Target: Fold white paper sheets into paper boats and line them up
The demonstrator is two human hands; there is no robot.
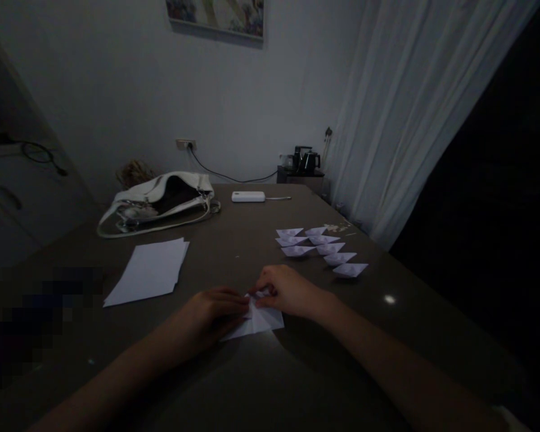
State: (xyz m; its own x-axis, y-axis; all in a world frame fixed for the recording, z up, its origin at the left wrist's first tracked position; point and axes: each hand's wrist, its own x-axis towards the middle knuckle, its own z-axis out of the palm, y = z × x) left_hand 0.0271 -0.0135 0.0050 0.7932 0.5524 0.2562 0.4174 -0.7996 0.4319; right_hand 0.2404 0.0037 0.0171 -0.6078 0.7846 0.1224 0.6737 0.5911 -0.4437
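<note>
A partly folded sheet of white paper (263, 323) lies on the dark table in front of me, its lower edge spread wide and creases running up it. My left hand (213, 309) presses on its left side, fingers together over the paper. From the right, my right hand (288, 291) pinches the upper part between thumb and fingers. The fingers cover part of the folds. Several folded paper boats (297, 251) stand in two rows just beyond my right hand. To the left of my hands is a stack of white paper sheets (150, 270).
A white handbag (189, 180) sits at the table's far left. A white power bank (248, 197) with a short cable lies near the back edge. Small scraps (335, 228) lie behind the boats. A kettle (312, 161) stands on a low cabinet beyond; a white curtain (387, 90) hangs right.
</note>
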